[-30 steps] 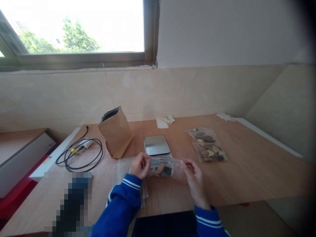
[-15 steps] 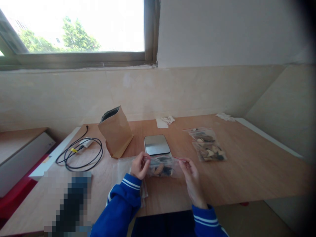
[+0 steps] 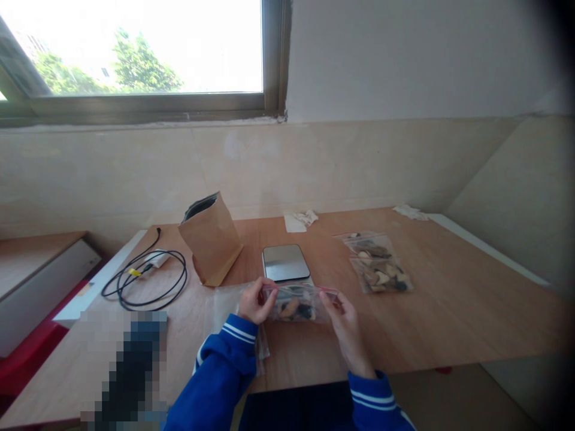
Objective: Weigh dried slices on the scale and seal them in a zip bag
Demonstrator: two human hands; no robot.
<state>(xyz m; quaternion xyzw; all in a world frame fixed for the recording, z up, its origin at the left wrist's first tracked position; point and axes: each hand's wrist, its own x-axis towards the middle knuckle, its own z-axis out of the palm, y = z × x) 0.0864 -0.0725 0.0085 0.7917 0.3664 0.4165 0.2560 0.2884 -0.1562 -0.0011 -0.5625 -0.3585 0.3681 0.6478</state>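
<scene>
A clear zip bag [image 3: 294,307] with a red seal strip hangs between my two hands, with brown, pale and dark dried pieces at its bottom. My left hand [image 3: 257,302] pinches the bag's upper left corner. On the other side, my right hand [image 3: 342,317] grips the top edge near the right corner, thumb on the seal. Just beyond the bag lies a flat kitchen scale [image 3: 286,263] with a silver top, its near edge partly covered by the bag. Empty clear plastic bags [image 3: 221,303] lie beneath and beside my left forearm.
An open brown paper bag [image 3: 212,242] stands behind my left hand. Filled zip bags [image 3: 381,266] lie to the right. A coiled black cable [image 3: 148,278] is at the left, near a pixelated dark area. Crumpled tissue [image 3: 306,218] and a white card [image 3: 294,224] lie by the wall.
My right thumb has moved slightly left along the bag's top edge, and the red seal strip shows more plainly. My left hand has barely shifted.
</scene>
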